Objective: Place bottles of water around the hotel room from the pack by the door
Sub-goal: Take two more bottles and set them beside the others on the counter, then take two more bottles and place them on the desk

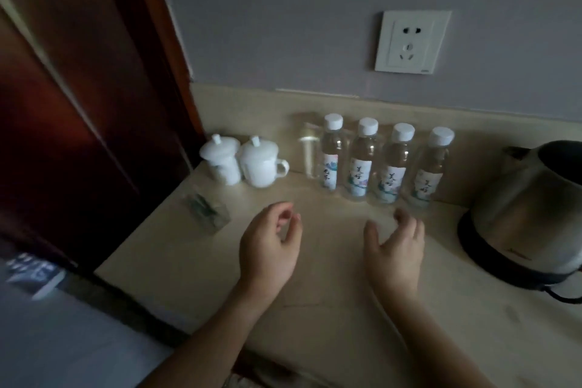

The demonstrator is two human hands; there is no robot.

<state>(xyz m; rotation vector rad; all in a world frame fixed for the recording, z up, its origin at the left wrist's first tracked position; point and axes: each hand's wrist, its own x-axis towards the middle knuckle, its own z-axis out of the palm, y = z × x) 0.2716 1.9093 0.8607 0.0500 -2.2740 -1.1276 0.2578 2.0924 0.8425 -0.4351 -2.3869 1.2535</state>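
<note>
Four water bottles stand in a row at the back of a pale stone surface [315, 324], close to the wall. Each one is upright, has a white cap and a paper label with dark writing. Going away from the kettle [529, 208], they are the first bottle [430, 167], the second bottle [392, 164], the third bottle [360, 159] and the fourth bottle [332, 153]. They stand side by side, almost touching. The shiny metal kettle sits on a dark base, just beside the first bottle. On the far side of the row from the kettle stands a clear glass [308, 151], just beside the fourth bottle. Past the glass are two white cups with lids [242, 161], and the cups touch each other. Nearer the person than the cups is a small clear holder [208, 211] with something dark inside; it is too blurry to tell what. A white wall socket [411, 41] is on the wall above the bottles. The left hand [267, 249] and the right hand [396, 249] are in front of the bottles, near them but not touching them. The fingers of both hands are loosely curled and open, and they hold nothing.
</note>
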